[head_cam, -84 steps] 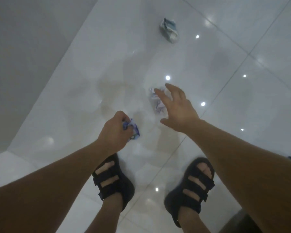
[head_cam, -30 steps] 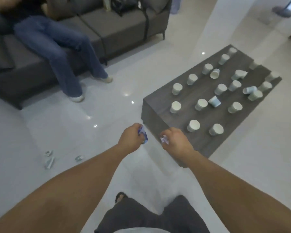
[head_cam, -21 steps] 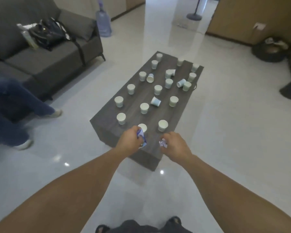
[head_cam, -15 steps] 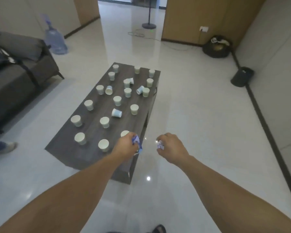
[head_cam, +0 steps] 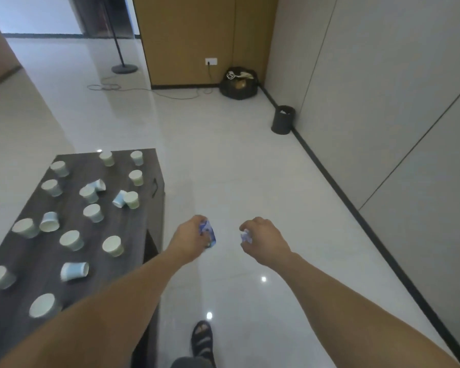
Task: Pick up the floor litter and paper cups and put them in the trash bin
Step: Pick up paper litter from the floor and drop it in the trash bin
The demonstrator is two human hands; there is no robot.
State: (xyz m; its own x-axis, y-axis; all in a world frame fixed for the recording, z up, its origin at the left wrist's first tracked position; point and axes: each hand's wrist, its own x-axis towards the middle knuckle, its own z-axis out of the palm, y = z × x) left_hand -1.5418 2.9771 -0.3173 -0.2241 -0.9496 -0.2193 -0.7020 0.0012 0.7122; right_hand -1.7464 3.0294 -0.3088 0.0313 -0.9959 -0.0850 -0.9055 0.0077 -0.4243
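My left hand (head_cam: 189, 237) grips a crumpled blue and white piece of litter (head_cam: 208, 233) in front of me, over the white floor. My right hand (head_cam: 266, 241) is curled round a small white crumpled paper scrap (head_cam: 245, 235). A dark round trash bin (head_cam: 283, 119) stands far ahead against the right wall. Several paper cups (head_cam: 113, 245) stand or lie on the dark low table (head_cam: 16, 261) at my left; some are tipped over, such as a blue one (head_cam: 74, 271).
A black bag (head_cam: 239, 83) sits in the far corner beside a wall socket, with a cable (head_cam: 170, 94) trailing across the floor to a stand's round base (head_cam: 124, 68). The grey wall with its dark skirting runs along the right. My sandalled foot (head_cam: 202, 341) shows below.
The view has swung right, from the sofa and seated person, past the table, toward the corridor and the trash bin. Both hands keep hold of their litter.
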